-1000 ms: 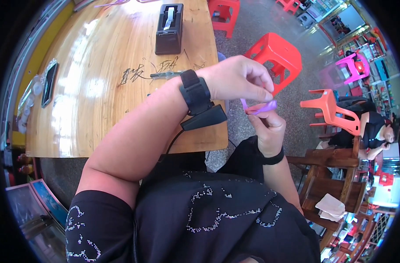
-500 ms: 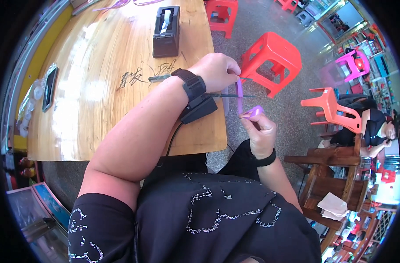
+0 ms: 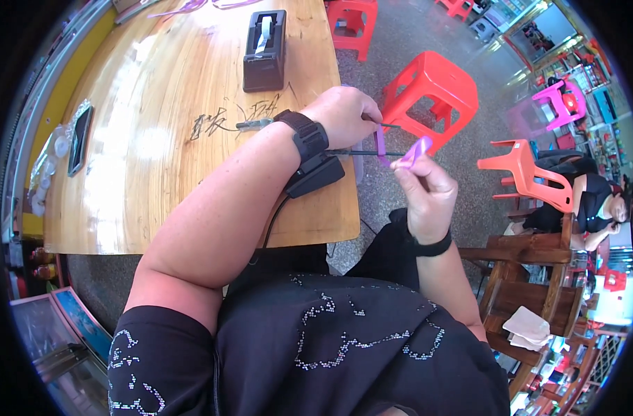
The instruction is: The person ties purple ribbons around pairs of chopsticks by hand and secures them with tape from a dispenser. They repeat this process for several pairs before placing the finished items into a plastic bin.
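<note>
Over the right edge of the wooden table, my left hand (image 3: 341, 112) is closed with its fingertips pinched on the upper end of a narrow purple ribbon (image 3: 381, 141). Two thin dark rods (image 3: 372, 152) stick out past the table edge there, and the ribbon passes across them. Lower right, my right hand (image 3: 429, 191) pinches the ribbon's other part, which stands up in a shiny loop above the fingertips. A black strap and a small black box with a cable sit at my left wrist. The left fingertips are partly hidden.
On the wooden table (image 3: 157, 166) stand a black tape dispenser (image 3: 264, 69) and a phone (image 3: 81, 141); a grey marker (image 3: 254, 125) lies beside my left wrist. More purple ribbon (image 3: 188, 7) lies at the far edge. A red stool (image 3: 441, 80) and an orange chair (image 3: 517, 163) stand right; a person sits beyond.
My right hand has moved up and slightly right, lifting its part of the ribbon, which now bends below the rods. My left hand has barely moved.
</note>
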The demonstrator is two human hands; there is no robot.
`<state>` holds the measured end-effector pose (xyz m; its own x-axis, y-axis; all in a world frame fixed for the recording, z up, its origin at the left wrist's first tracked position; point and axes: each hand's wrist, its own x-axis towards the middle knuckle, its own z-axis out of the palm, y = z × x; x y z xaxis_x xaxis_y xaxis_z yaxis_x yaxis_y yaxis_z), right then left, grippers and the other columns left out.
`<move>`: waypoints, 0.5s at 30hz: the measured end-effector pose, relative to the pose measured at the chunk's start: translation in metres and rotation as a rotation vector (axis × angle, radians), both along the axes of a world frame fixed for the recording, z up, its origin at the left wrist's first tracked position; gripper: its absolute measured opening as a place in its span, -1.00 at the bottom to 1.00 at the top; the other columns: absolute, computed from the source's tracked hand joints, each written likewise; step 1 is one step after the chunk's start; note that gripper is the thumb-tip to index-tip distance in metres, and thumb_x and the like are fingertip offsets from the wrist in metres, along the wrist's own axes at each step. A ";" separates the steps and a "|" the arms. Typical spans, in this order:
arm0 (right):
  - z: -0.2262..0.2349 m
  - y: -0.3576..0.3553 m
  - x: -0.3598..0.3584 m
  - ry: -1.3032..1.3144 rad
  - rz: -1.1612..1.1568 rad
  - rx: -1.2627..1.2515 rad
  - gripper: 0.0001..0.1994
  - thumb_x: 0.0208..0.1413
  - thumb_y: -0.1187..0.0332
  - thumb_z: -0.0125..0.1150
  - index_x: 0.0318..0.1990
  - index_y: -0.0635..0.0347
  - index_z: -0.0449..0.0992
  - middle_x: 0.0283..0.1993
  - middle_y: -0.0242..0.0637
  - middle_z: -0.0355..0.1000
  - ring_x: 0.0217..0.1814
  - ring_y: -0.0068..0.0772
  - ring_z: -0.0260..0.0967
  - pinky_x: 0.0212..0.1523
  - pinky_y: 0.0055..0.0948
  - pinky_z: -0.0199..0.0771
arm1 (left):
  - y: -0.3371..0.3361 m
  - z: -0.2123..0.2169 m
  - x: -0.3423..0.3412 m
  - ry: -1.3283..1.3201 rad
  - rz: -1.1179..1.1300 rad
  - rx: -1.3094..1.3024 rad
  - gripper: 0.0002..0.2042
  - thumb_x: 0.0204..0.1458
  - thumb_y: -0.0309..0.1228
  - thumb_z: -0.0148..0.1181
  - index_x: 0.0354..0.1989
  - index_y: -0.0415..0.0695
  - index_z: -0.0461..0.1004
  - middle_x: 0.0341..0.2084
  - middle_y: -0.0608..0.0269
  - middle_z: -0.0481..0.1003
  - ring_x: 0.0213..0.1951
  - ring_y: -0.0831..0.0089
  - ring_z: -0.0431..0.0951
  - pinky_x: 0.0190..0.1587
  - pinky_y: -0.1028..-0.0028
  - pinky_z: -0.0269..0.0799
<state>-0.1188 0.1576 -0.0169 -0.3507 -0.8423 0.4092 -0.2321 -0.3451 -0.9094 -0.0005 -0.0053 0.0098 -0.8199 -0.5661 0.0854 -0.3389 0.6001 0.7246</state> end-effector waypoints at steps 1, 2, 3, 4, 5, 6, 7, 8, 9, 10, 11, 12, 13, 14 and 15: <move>0.005 -0.005 -0.004 0.004 0.004 0.051 -0.94 -0.02 0.65 0.11 -0.38 0.34 0.47 -0.37 -0.32 0.42 -0.32 -0.61 0.32 -0.25 -0.63 0.30 | -0.001 -0.003 0.000 -0.001 0.002 -0.001 -0.79 -0.06 -0.42 0.13 -0.21 -0.12 0.52 -0.44 0.14 0.54 -0.42 0.40 0.56 -0.33 0.48 0.48; 0.012 -0.013 -0.004 0.030 -0.022 0.070 -0.95 -0.02 0.64 0.11 -0.38 0.35 0.46 -0.38 -0.32 0.42 -0.33 -0.62 0.32 -0.26 -0.65 0.30 | -0.003 -0.007 0.000 0.047 0.024 -0.015 -0.80 -0.06 -0.42 0.13 -0.23 -0.13 0.52 -0.44 0.12 0.54 -0.41 0.39 0.56 -0.32 0.47 0.47; 0.017 -0.022 -0.004 0.055 -0.046 0.089 -0.95 -0.02 0.64 0.12 -0.37 0.35 0.46 -0.38 -0.33 0.42 -0.34 -0.62 0.32 -0.28 -0.66 0.30 | -0.005 -0.011 0.001 0.094 0.047 -0.028 -0.80 -0.07 -0.42 0.13 -0.25 -0.14 0.52 -0.44 0.11 0.54 -0.40 0.37 0.56 -0.30 0.46 0.46; 0.019 -0.032 -0.009 0.036 -0.062 0.113 -0.94 -0.02 0.63 0.14 -0.37 0.34 0.46 -0.40 -0.35 0.42 -0.37 -0.63 0.33 -0.30 -0.67 0.31 | -0.006 -0.010 0.000 0.096 0.044 -0.030 -0.80 -0.07 -0.42 0.13 -0.25 -0.14 0.52 -0.44 0.11 0.54 -0.40 0.37 0.56 -0.30 0.46 0.46; 0.021 -0.042 -0.013 0.002 -0.053 0.116 -0.94 -0.03 0.62 0.15 -0.37 0.32 0.47 -0.40 -0.37 0.43 -0.37 -0.64 0.34 -0.30 -0.66 0.33 | -0.006 -0.009 -0.002 0.124 0.065 -0.034 -0.81 -0.08 -0.43 0.13 -0.27 -0.15 0.53 -0.45 0.10 0.53 -0.40 0.36 0.55 -0.30 0.46 0.46; 0.020 -0.052 -0.020 -0.020 -0.035 0.144 -0.93 -0.03 0.61 0.16 -0.36 0.31 0.47 -0.41 -0.38 0.43 -0.38 -0.65 0.35 -0.31 -0.67 0.34 | -0.007 -0.008 -0.003 0.153 0.085 -0.037 -0.82 -0.10 -0.44 0.12 -0.30 -0.16 0.53 -0.45 0.08 0.53 -0.40 0.34 0.55 -0.29 0.45 0.45; 0.017 -0.063 -0.026 -0.044 -0.014 0.171 -0.93 -0.04 0.60 0.17 -0.36 0.30 0.48 -0.41 -0.39 0.44 -0.38 -0.66 0.35 -0.31 -0.67 0.34 | -0.008 -0.008 -0.004 0.153 0.085 -0.040 -0.82 -0.10 -0.44 0.12 -0.30 -0.16 0.53 -0.45 0.08 0.53 -0.40 0.34 0.55 -0.29 0.45 0.45; 0.014 -0.071 -0.030 -0.043 -0.013 0.168 -0.93 -0.04 0.60 0.17 -0.36 0.30 0.48 -0.41 -0.39 0.44 -0.38 -0.66 0.35 -0.31 -0.67 0.34 | -0.007 -0.008 -0.005 0.172 0.109 -0.018 -0.83 -0.12 -0.44 0.12 -0.33 -0.17 0.53 -0.46 0.08 0.53 -0.40 0.33 0.55 -0.29 0.44 0.45; 0.013 -0.079 -0.031 -0.074 0.001 0.209 -0.93 -0.04 0.59 0.18 -0.36 0.30 0.48 -0.41 -0.39 0.44 -0.39 -0.67 0.35 -0.32 -0.67 0.34 | -0.007 -0.007 -0.004 0.191 0.137 0.004 -0.84 -0.14 -0.45 0.12 -0.36 -0.18 0.53 -0.46 0.08 0.53 -0.39 0.32 0.55 -0.29 0.44 0.44; 0.011 -0.085 -0.032 -0.103 0.014 0.249 -0.93 -0.04 0.57 0.19 -0.36 0.30 0.48 -0.41 -0.39 0.45 -0.40 -0.67 0.35 -0.32 -0.68 0.34 | -0.007 -0.008 -0.003 0.190 0.141 0.000 -0.84 -0.14 -0.45 0.12 -0.36 -0.18 0.53 -0.46 0.08 0.53 -0.39 0.32 0.55 -0.29 0.44 0.44; 0.007 -0.091 -0.034 -0.104 0.018 0.247 -0.93 -0.04 0.57 0.19 -0.36 0.30 0.48 -0.41 -0.39 0.45 -0.40 -0.67 0.35 -0.32 -0.68 0.34 | -0.007 -0.009 -0.003 0.202 0.147 -0.010 -0.85 -0.15 -0.44 0.13 -0.39 -0.19 0.53 -0.47 0.08 0.53 -0.40 0.31 0.55 -0.30 0.43 0.44; 0.004 -0.096 -0.034 -0.128 0.026 0.294 -0.94 -0.04 0.55 0.19 -0.37 0.29 0.48 -0.42 -0.38 0.45 -0.41 -0.66 0.36 -0.32 -0.68 0.34 | -0.007 -0.008 -0.003 0.214 0.154 -0.019 -0.85 -0.16 -0.43 0.14 -0.41 -0.19 0.53 -0.47 0.08 0.53 -0.41 0.30 0.55 -0.31 0.43 0.45; 0.002 -0.099 -0.036 -0.153 0.033 0.341 -0.94 -0.04 0.54 0.19 -0.37 0.28 0.48 -0.42 -0.37 0.46 -0.42 -0.66 0.36 -0.33 -0.68 0.34 | -0.007 -0.008 -0.003 0.213 0.156 -0.020 -0.85 -0.16 -0.43 0.14 -0.41 -0.19 0.53 -0.47 0.08 0.53 -0.41 0.30 0.55 -0.31 0.43 0.45; 0.001 -0.100 -0.038 -0.161 0.041 0.357 -0.95 -0.04 0.50 0.20 -0.39 0.25 0.48 -0.43 -0.38 0.46 -0.42 -0.65 0.36 -0.34 -0.66 0.33 | -0.007 -0.008 -0.003 0.208 0.159 -0.043 -0.86 -0.17 -0.42 0.15 -0.43 -0.20 0.52 -0.50 0.08 0.52 -0.43 0.28 0.54 -0.32 0.42 0.45; 0.001 -0.102 -0.038 -0.161 0.044 0.357 -0.95 -0.04 0.50 0.20 -0.39 0.25 0.48 -0.43 -0.38 0.46 -0.42 -0.65 0.36 -0.34 -0.66 0.33 | -0.007 -0.007 -0.003 0.201 0.162 -0.066 -0.86 -0.18 -0.40 0.16 -0.45 -0.20 0.52 -0.52 0.08 0.52 -0.44 0.27 0.54 -0.34 0.42 0.45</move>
